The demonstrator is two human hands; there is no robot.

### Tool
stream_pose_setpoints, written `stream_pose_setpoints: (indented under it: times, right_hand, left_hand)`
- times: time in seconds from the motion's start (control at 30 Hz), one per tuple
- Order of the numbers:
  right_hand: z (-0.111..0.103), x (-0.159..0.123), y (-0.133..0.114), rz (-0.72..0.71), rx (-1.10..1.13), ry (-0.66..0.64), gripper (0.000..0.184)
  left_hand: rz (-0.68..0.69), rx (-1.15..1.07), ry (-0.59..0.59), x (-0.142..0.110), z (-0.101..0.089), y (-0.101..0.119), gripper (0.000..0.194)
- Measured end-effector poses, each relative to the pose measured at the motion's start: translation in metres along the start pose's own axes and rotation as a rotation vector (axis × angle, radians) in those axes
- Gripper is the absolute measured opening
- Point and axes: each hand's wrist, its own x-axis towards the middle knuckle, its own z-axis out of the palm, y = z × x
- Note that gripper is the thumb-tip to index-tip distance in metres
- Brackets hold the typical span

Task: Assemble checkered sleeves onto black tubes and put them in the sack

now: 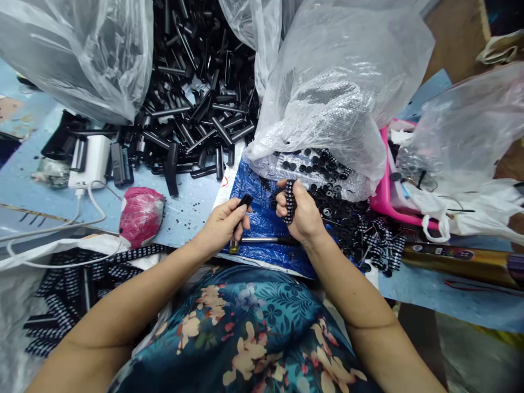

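Note:
My left hand [227, 221] pinches a small black plastic piece [246, 201] between thumb and fingers. In my right hand [303, 214] is a black strip with rows of white dots [290, 202], the fingers curled round it. The two hands are apart, above a blue plastic sheet [256, 191]. Just below them a thin metal rod [264, 240] lies crosswise, dark toward its right end. A small amber-coloured end [234, 246] shows beneath my left hand; whether it belongs to the rod I cannot tell. Right of my right hand lie many small black discs [333, 210].
Black plastic handles [196, 120] are heaped at the back left. Dotted black pieces lie at the right [380, 240] and lower left [61, 295]. Clear plastic bags [335, 71], a pink basket [382, 185], a pink wrapped bundle [141, 215] and a white charger with cables [92, 161] surround the work area.

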Motion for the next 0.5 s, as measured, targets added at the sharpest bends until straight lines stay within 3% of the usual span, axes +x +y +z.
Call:
stream_pose_setpoints:
  times: [0.13,0.3,0.4,0.5]
  right_hand:
    - [0.007,-0.011,0.004,0.028,0.051,0.003,0.051]
    - [0.024,-0.018,0.017,-0.054,0.166,0.110,0.043]
    - [0.029,-0.017,0.023,-0.134,0.012,0.123,0.047]
    - [0.016,-0.017,0.025,-0.336,-0.346,0.014,0.060]
  left_hand:
    - [0.081,0.063,0.070,-0.004,0.008,0.002,0.033]
    - [0.324,0.215,0.152,-0.001,0.033,0.004,0.025]
    - [0.361,0.241,0.111,0.005,0.047,0.004,0.026]
    - [0.327,0.217,0.108,0.006,0.047,0.006,0.019]
